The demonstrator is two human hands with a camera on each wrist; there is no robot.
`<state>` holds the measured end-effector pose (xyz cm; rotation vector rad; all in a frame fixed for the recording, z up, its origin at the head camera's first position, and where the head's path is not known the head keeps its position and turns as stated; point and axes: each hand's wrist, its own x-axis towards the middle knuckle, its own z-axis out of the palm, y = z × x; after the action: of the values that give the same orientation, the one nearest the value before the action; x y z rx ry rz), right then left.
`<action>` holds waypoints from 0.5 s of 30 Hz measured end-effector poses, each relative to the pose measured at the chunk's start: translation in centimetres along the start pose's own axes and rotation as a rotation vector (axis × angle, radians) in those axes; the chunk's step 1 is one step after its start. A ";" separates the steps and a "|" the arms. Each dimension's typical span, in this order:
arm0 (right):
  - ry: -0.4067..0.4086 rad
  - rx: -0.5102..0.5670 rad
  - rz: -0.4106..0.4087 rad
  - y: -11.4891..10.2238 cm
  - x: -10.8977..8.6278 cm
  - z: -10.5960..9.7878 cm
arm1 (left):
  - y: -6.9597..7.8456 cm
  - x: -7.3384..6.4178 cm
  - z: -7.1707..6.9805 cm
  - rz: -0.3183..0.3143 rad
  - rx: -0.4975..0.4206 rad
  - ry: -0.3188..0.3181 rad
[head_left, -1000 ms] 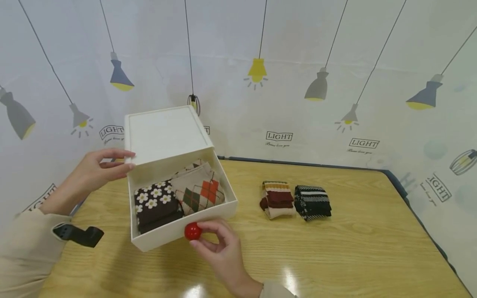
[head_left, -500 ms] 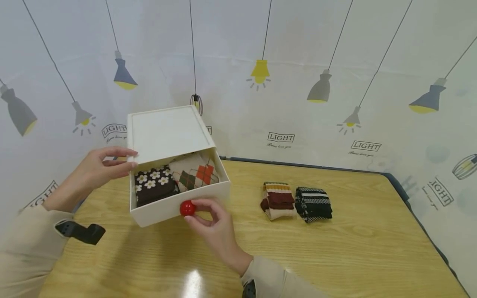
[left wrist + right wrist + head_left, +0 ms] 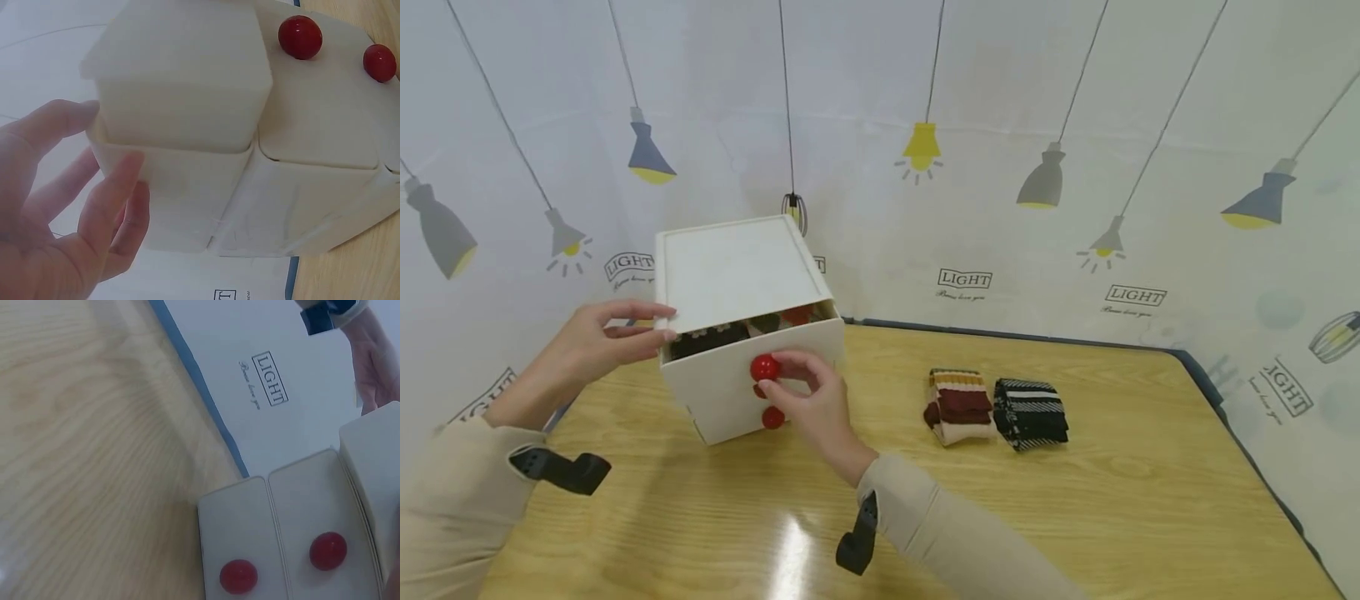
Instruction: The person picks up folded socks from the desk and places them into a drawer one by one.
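A small white drawer cabinet (image 3: 737, 268) with red round knobs stands at the left of the table. Its top drawer (image 3: 711, 383) is pulled out a little; folded dark socks (image 3: 709, 338) and argyle socks show through the narrow gap. My right hand (image 3: 811, 402) pinches the top drawer's red knob (image 3: 765, 367) between thumb and fingers. With thumb and fingertips, my left hand (image 3: 613, 333) grips the front left edge of the cabinet. The left wrist view has these fingers (image 3: 128, 172) at the side wall's edge. Two lower drawers are closed, a knob (image 3: 328, 551) on each.
Right of the cabinet lie a folded maroon, yellow and cream pair of socks (image 3: 959, 407) and a black-and-white pair (image 3: 1031, 412). They rest on a wooden table (image 3: 1120, 500). A curtain (image 3: 865, 167) printed with lamps hangs behind.
My right hand has moved away from me, pushing the top drawer inward by its knob. Most of the socks are now covered, and lower knobs have come into view. The left hand stays put.
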<state>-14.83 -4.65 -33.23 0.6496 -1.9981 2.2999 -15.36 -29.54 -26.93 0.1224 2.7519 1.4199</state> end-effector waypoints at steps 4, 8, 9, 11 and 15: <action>0.023 -0.030 0.013 0.5 1.0 0.3 | 0.0 -0.1 0.0 0.006 -0.001 -0.011; 0.026 -0.056 0.003 0.8 1.9 0.5 | 0.0 0.0 -0.1 0.017 0.002 -0.027; 0.025 -0.063 -0.001 0.8 2.1 0.5 | 0.0 0.0 -0.2 0.017 0.003 -0.032; 0.021 -0.074 -0.005 0.7 2.3 0.5 | 0.1 0.0 -0.2 0.017 -0.005 -0.041; 0.010 -0.087 -0.016 0.6 2.6 0.7 | 0.0 -0.1 -0.5 0.012 -0.022 -0.056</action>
<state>-17.24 -6.05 -32.89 0.6438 -2.0672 2.1894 -15.29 -29.91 -26.64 0.1749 2.6949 1.4259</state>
